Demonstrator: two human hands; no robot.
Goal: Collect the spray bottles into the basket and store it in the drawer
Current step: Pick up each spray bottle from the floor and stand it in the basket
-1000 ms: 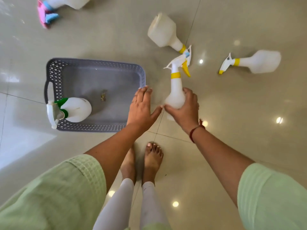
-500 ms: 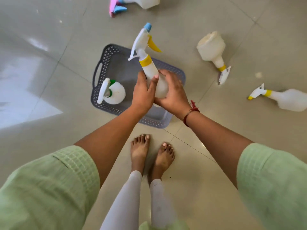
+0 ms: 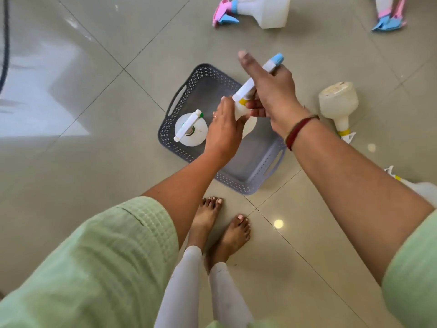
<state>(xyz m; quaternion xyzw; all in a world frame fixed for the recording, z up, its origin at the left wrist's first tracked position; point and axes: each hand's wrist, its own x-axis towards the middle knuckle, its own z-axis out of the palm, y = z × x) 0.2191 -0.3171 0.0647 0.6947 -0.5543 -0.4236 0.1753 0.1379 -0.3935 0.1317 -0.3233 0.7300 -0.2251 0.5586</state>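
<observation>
Grey basket (image 3: 254, 178): on the tiled floor (image 3: 94, 91), holding one green-collared spray bottle (image 3: 191, 129), upright at its far-left end.
Yellow-collared spray bottle (image 3: 246, 89): above the basket, gripped by left hand (image 3: 224, 133) at the body and right hand (image 3: 272, 93) around the sprayer head.
Other bottles: one lying on the floor right of the basket (image 3: 337, 102); pink-and-blue-headed one (image 3: 260, 10) beyond it.

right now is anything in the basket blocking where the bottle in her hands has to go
Nothing visible does. The yellow-collared bottle, held by the left hand and right hand, is over the grey basket. The only thing inside is the green-collared bottle, standing at the far-left end; the rest of the floor looks bare.
</observation>
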